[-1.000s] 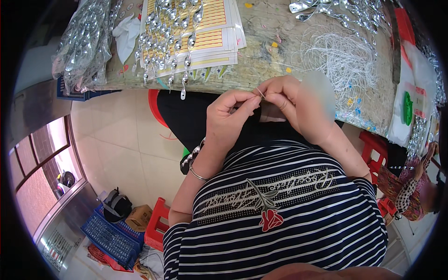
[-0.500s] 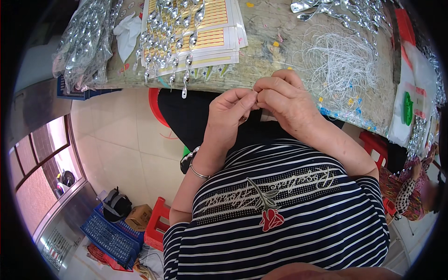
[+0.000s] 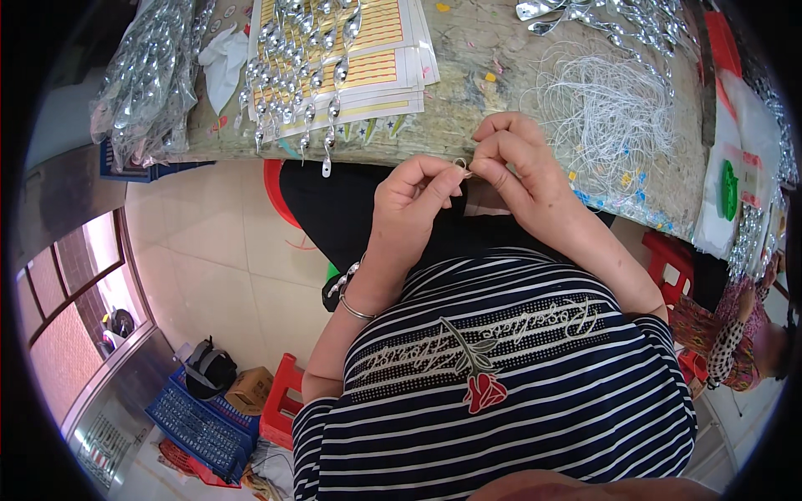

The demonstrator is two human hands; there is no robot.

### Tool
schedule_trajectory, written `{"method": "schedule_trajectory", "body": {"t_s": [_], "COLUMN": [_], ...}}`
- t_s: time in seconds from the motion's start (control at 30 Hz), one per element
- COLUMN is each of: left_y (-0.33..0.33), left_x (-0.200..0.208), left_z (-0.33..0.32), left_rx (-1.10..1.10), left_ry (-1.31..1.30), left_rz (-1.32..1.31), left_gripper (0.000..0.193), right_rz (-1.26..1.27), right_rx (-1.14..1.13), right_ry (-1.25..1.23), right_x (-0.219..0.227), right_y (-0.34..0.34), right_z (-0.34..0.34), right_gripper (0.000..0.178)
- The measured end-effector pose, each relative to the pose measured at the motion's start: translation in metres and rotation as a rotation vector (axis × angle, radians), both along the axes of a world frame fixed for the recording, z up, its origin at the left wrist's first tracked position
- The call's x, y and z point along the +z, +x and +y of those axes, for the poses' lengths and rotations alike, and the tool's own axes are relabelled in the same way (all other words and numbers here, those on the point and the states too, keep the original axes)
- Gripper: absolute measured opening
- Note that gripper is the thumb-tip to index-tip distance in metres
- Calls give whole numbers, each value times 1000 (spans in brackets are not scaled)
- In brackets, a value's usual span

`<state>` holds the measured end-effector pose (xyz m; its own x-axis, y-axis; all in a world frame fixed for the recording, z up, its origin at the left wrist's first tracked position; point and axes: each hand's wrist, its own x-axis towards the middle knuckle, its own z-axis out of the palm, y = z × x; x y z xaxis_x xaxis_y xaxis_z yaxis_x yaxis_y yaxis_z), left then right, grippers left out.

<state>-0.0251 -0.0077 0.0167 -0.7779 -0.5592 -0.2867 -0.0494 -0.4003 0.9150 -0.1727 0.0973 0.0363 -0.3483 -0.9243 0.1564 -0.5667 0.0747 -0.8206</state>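
Just off the table's near edge, my left hand is closed, thumb and forefinger pinched together. My right hand faces it, also in a pinch. A small pale loop, which looks like thin thread, shows between the fingertips, and both hands grip it. Its ends are hidden by my fingers. To the right of my right hand lies a tangled pile of white threads. Left of my hands, strands of shiny silver twisted pendants lie over printed sheets, one strand hanging past the table edge.
Clear-wrapped silver pieces lie at the table's left end beside a crumpled white tissue. More silver strands are at the far right, and a green plastic item near the right edge. Below stand red stools and blue crates.
My fingertips have drawn slightly apart, the right hand moving a little to the right. The small pale loop now shows between them.
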Motion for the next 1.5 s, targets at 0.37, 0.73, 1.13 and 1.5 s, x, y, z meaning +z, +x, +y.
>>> {"method": "schedule_trajectory", "body": {"t_s": [0.37,0.73,1.13,1.5], "left_y": [2,3,1,3], "left_x": [-7,-6,-6,-14], "left_z": [-1,-3,0,1], "left_rx": [-67,-42,41,22], "left_ry": [-21,134,-60,-253], "left_rz": [0,5,-7,21], "left_gripper": [9,9,7,7], "right_rz": [-432,-507,-245,7], "right_rx": [-17,6,-29,-38], "right_ry": [165,49,96,-15], "right_x": [-4,-6,14,3], "right_y": [3,0,1,6], "right_z": [-9,-15,-1,-1], "right_gripper": [9,8,11,13]}}
